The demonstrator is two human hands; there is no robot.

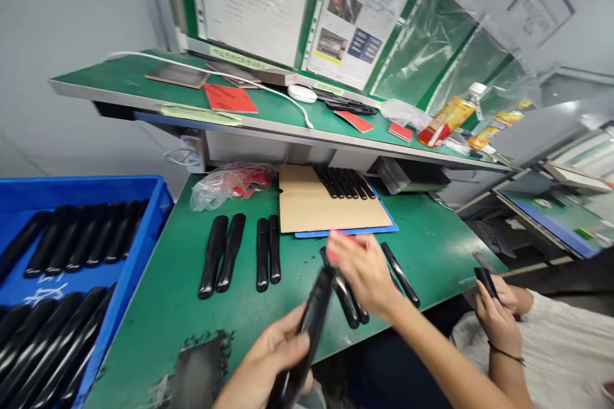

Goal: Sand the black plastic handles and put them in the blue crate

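Note:
My left hand (268, 358) is closed around a glossy black handle-shaped piece (314, 310), which slants up and away from me. Just past its upper end is my right hand (367, 275), smeared a little by motion, its fingers pinched on a small red piece (334, 248) that looks like sandpaper. More black handle pieces (348, 300) lie on the green table under and beside my right hand. Two wide ones (213, 259) and two narrower ones (262, 255) lie side by side farther left.
A blue crate (160, 204) on the left holds many black pieces. Cardboard (307, 204) at the back carries several more, beside a plastic bag (235, 185) with red pieces. Above runs a shelf (283, 131) with red sheets and bottles. At right, a co-worker's hands (499, 316) hold a black piece.

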